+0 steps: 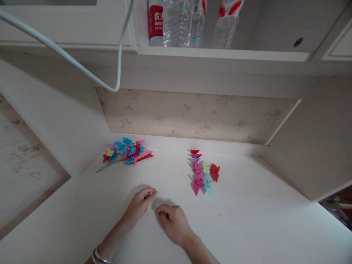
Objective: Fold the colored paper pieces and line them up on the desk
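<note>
"From the head view, where do we see the folded paper?"

"We see a mixed heap (128,151) of it on the white table (253,216), in blue, pink, red and yellow. To the right of the heap we spot a smaller group of folded pieces (198,179), pink, red, pale green and light blue, set close together."

"And our hands?"

"Our left hand (141,201) is nearer, below the heap and a little right; our right hand (172,223) is farther down and right of it. Both curl inward, thumbs near fingertips, and we can't tell whether either grips anything."

"What else do we notice?"

"Silvery bangles (96,253) on our left wrist, below the heap, and plastic bottles (176,25) high above it, to the right."
</note>
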Available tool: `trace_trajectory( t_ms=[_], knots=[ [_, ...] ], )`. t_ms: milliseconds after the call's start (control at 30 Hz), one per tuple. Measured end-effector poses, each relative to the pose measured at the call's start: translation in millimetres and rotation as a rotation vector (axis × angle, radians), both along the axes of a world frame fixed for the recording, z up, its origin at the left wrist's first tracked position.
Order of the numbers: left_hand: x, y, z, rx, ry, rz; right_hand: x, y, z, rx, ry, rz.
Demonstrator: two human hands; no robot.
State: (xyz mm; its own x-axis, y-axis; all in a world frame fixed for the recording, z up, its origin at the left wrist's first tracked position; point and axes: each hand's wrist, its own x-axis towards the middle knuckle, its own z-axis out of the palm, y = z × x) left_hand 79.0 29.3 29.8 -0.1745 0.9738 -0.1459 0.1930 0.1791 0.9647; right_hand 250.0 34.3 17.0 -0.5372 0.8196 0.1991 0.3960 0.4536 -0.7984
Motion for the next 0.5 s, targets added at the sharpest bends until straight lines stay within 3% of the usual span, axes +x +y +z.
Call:
trace_trajectory(
  t_ms=[233,500],
  knots=[
    [3.5,-1.2,9.2,0.019,0.029,0.053,0.7,-1.1,-0.5,-0.011,0.005,-0.001],
    [4.4,-4.0,9.5,0.078,0.058,0.089,3.2,-9.1,-2.6,-0.160,0.138,-0.171]
  ],
)
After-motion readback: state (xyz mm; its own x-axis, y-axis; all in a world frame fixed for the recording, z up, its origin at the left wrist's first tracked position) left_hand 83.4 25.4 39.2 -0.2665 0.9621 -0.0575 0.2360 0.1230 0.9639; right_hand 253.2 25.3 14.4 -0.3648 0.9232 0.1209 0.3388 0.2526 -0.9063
